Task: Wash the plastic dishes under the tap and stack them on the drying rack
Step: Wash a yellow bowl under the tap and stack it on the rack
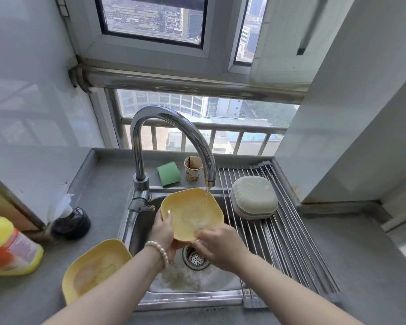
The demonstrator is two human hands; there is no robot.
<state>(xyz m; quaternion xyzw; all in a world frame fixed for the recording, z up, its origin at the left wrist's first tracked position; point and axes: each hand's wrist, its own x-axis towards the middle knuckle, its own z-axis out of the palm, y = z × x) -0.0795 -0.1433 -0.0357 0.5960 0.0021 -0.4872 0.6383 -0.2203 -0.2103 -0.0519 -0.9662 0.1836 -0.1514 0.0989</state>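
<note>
A yellow plastic dish (190,212) is tilted over the sink (136,233), and water from the tap (171,137) runs onto its far right rim. My left hand (163,233) grips its left edge, thumb on the rim. My right hand (217,246) rests on the near edge, fingers on the inner surface. A second yellow dish (96,268), dirty inside, lies on the counter left of the sink. Face down on the metal drying rack (286,240) at the right lie stacked pale green and pinkish dishes (253,199).
A green sponge (168,173) and a stained paper cup (193,168) stand behind the sink. A yellow detergent bottle (7,249) lies at the far left, with a dark round holder (72,222) beside it. The drain strainer (196,259) shows below my hands.
</note>
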